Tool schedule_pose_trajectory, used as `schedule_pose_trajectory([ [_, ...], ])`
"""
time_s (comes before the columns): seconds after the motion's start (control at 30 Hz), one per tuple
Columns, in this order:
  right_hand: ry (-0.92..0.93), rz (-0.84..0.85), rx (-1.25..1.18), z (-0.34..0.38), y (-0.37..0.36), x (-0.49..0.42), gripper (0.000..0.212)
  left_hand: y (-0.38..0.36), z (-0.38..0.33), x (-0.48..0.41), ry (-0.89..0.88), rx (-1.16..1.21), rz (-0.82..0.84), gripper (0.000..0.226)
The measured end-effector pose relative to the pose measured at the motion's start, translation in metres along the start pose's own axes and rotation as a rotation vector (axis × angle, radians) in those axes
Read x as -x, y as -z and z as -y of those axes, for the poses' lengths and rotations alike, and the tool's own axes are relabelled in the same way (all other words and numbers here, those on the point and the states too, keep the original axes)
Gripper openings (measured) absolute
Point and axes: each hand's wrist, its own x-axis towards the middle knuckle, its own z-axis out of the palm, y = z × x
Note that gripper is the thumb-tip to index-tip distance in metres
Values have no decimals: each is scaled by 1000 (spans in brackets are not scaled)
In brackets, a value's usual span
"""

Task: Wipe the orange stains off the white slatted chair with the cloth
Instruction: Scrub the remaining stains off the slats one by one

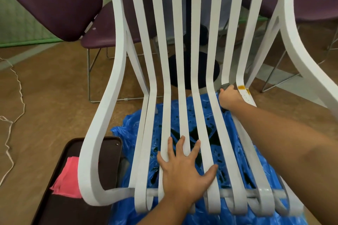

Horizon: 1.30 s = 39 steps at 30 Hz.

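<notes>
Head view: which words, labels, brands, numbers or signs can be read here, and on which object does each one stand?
None: no readable text shows in this view.
The white slatted chair, the blue plastic sheet, the pink cloth and the dark tray all appear unmarked.

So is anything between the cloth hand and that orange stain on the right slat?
Nothing visible. The right hand presses the grey cloth on the neighbouring slat; the orange stain lies just right, across an open gap.
</notes>
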Motion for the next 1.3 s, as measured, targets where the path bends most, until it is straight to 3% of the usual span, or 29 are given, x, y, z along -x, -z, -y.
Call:
schedule_pose_trajectory([
  [0.1,68,13,52,-9,-7,1,47,1,0,2,-4,-2,12,86],
  [0.4,40,-34,34,-6,-12,-7,42,-1,0,1,-12,-8,7,87],
  [0.8,14,2,-117,5,-2,-22,56,-3,2,-1,-10,-45,-2,85],
  [1.07,66,59,-28,-25,4,49,44,-5,3,0,8,-81,-14,87],
  [1.3,7,14,-66,-74,-6,130,49,-4,0,3,11,-79,-32,89],
])
